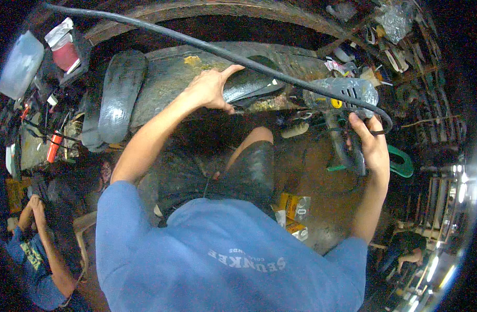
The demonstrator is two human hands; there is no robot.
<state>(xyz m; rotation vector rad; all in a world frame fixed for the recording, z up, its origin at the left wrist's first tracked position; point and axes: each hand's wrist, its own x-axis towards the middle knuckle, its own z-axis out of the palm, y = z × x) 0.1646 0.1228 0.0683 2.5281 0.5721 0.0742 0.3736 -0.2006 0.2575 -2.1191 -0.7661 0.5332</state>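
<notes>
My left hand (pixel 210 89) is at the left end of a dark shoe sole (pixel 251 86) on the bench. Its thumb lies along the sole's far edge and its fingers curl at the near edge, gripping that end. My right hand (pixel 372 139) is closed round the handle of a grey corded power tool (pixel 347 93), which has vent slots and a yellow spot on its body. The tool's working end is hard to make out. A thick black cable (pixel 186 39) runs from the upper left across both the sole and the tool.
Two more dark soles (pixel 123 99) lie left on the worn bench (pixel 168 67). An orange-handled tool (pixel 54 146) and a clear plastic tub (pixel 21 65) are further left. A green loop (pixel 401 162) hangs beside my right wrist. Yellow packages (pixel 294 213) are below. Other people work lower left and right.
</notes>
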